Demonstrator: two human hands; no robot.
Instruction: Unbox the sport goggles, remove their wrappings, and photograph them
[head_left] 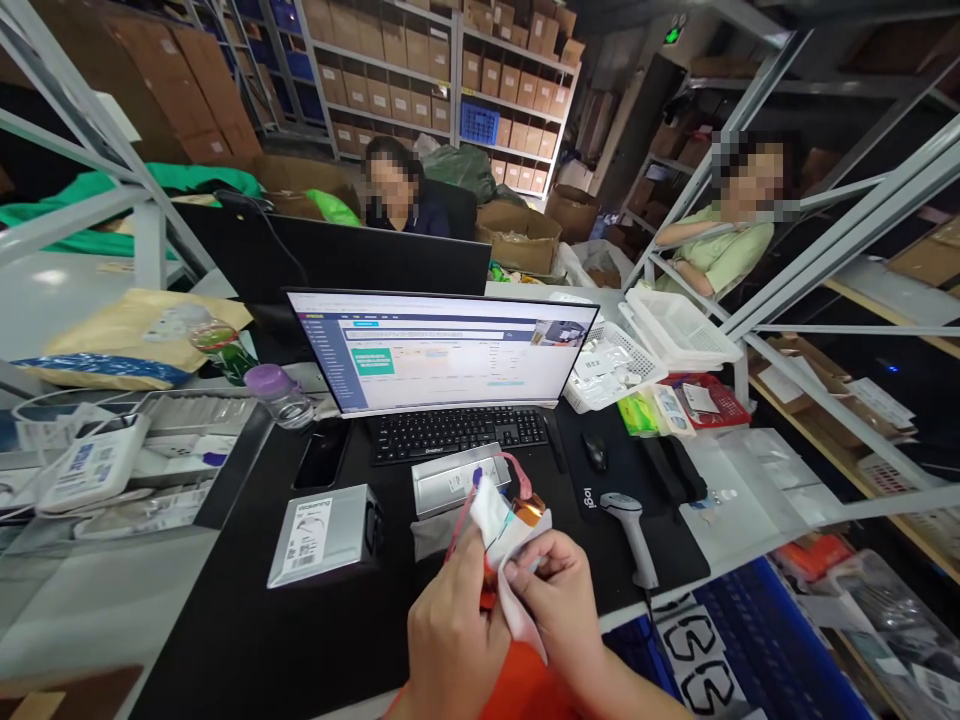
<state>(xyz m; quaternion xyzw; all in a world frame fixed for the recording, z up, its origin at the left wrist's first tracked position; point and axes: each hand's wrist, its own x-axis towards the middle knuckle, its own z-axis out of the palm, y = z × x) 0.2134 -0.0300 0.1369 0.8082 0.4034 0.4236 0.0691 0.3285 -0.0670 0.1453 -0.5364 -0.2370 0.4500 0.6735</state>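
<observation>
My left hand (454,615) is closed around a pair of sunglasses with pink arms and a shiny orange lens (531,511). A white cloth (491,510) is draped over part of the glasses. My right hand (555,585) pinches this cloth against them, thumb and fingers pressed together. Most of the frame is hidden by the cloth and my fingers. Just beyond my hands lies a silver box (450,482) with a label, a grey piece of fabric (435,537) below it. Left of my hands sits another silver box (324,537) with a white label.
A monitor (450,350) and keyboard (461,433) stand ahead. A phone (322,453) and a purple-lidded bottle (281,397) are to the left; a mouse (595,452) and barcode scanner (634,535) to the right. White baskets (611,365) stand behind. Two people are beyond the desk.
</observation>
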